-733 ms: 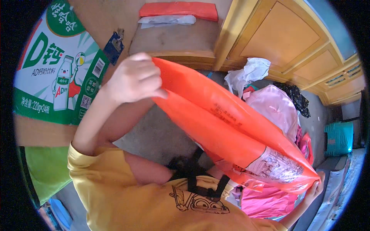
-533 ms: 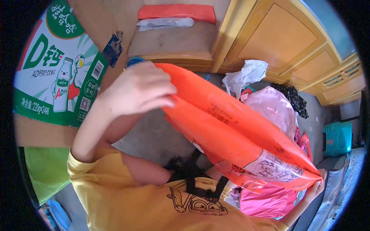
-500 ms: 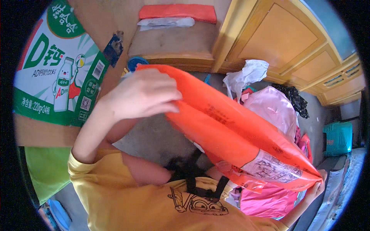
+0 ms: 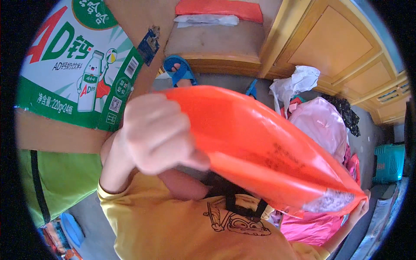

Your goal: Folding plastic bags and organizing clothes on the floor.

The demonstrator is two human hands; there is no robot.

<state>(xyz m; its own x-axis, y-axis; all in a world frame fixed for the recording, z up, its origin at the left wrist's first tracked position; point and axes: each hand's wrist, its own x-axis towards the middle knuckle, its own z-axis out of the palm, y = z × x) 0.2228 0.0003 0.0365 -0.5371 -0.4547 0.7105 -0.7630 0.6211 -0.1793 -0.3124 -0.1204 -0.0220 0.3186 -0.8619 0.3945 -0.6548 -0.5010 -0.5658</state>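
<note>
We hold the red bag [image 4: 247, 134] lengthwise: left hand [image 4: 160, 134] closed on its far-left end, right hand [image 4: 359, 210] gripping its near-right corner.

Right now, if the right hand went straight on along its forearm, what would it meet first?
Beyond the red bag in its grip, the right hand would probably meet the teal container first, though depth is unclear and it might pass above.

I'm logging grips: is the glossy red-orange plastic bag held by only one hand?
No, the left hand grips one end of the glossy red-orange plastic bag, while the right hand grips the other.
</note>
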